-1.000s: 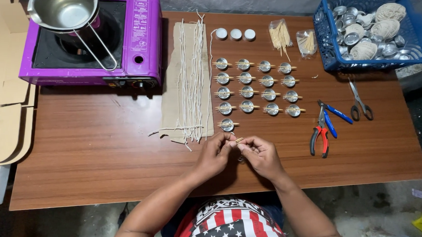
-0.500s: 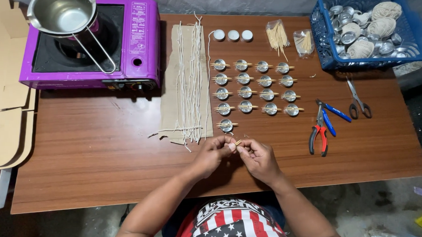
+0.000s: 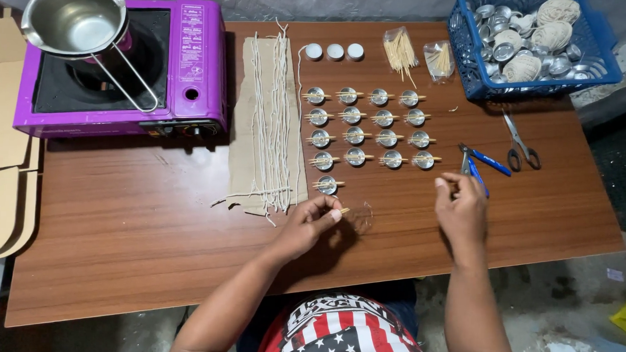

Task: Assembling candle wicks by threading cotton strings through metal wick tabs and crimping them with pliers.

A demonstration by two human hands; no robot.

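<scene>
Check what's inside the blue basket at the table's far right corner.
The blue basket holds a heap of small metal cups and three balls of pale string. Whatever lies beneath that pile, and the basket's floor, is covered.

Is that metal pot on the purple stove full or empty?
Empty. The metal pot sits upright on the purple stove, and its bare shiny bottom shows, with no liquid or wax inside.
</scene>
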